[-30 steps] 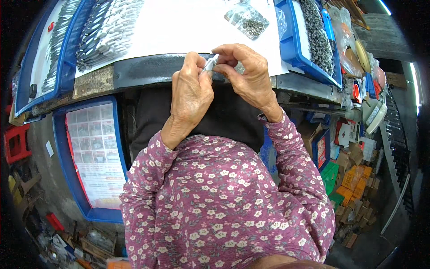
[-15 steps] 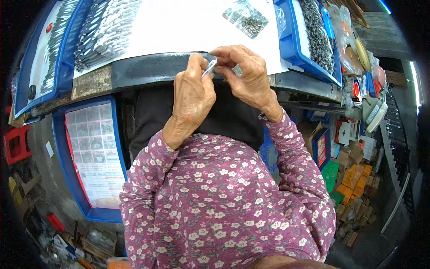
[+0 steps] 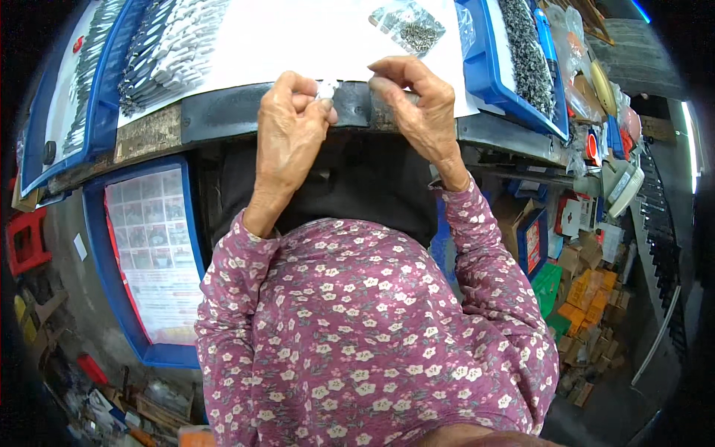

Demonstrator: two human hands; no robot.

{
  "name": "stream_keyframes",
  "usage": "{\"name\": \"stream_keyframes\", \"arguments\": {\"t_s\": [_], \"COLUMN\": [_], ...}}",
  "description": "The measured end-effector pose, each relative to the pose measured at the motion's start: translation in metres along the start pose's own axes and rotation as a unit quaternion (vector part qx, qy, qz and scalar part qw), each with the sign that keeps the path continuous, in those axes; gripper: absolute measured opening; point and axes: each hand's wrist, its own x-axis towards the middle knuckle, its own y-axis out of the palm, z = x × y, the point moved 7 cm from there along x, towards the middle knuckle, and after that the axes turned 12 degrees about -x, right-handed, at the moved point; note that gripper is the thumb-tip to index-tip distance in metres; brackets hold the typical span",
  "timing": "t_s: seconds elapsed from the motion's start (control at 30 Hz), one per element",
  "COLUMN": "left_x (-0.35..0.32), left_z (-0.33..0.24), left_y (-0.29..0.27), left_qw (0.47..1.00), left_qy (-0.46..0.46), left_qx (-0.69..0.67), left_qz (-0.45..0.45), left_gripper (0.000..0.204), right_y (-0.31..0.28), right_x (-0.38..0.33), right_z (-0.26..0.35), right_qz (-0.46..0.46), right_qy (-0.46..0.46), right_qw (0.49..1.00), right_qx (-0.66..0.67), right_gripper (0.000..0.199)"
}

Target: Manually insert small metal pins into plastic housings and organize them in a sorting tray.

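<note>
My left hand (image 3: 290, 127) pinches a small white part (image 3: 326, 90) between thumb and fingers, just over the front edge of the table (image 3: 246, 112). To its right, my right hand (image 3: 423, 108) is held a little apart from the part. Its thumb and forefinger are bent close together; whether something tiny sits between them I cannot make out. Beyond the hands, a clear bag with small metal pieces (image 3: 418, 37) lies on white paper (image 3: 298, 45). A pile of similar-looking white parts (image 3: 186, 56) lies at the left.
A blue tray (image 3: 100, 104) of thin metal pieces stands far left. Another blue tray (image 3: 488, 71), holding small dark parts, stands at right. Below the table at left is a blue bin (image 3: 195, 223) with a printed sheet. Cardboard boxes (image 3: 588, 298) crowd the lower right.
My hands have drawn apart. The left has moved left with the white part, turning it; the right has lifted slightly away to the right.
</note>
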Motion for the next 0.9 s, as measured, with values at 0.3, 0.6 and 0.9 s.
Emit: {"name": "stream_keyframes", "arguments": {"t_s": [0.3, 0.6, 0.9], "left_x": [-0.005, -0.008, -0.009], "left_z": [-0.006, -0.004, -0.007], "left_y": [-0.008, -0.004, -0.008], "left_qw": [0.999, 0.996, 0.995], "left_qy": [-0.027, -0.047, -0.055], "left_qx": [-0.045, -0.072, -0.087], "left_qz": [0.006, 0.022, 0.014], "left_gripper": [0.007, 0.006, 0.007], "right_y": [-0.028, -0.026, -0.006], "right_x": [0.003, 0.033, 0.047], "right_z": [-0.037, -0.093, -0.105], "right_qz": [-0.038, -0.009, -0.013], "right_qy": [0.082, 0.039, -0.006], "right_qw": [0.991, 0.973, 0.949], "right_qx": [-0.094, -0.227, -0.314], "right_gripper": [0.012, 0.017, 0.013]}}
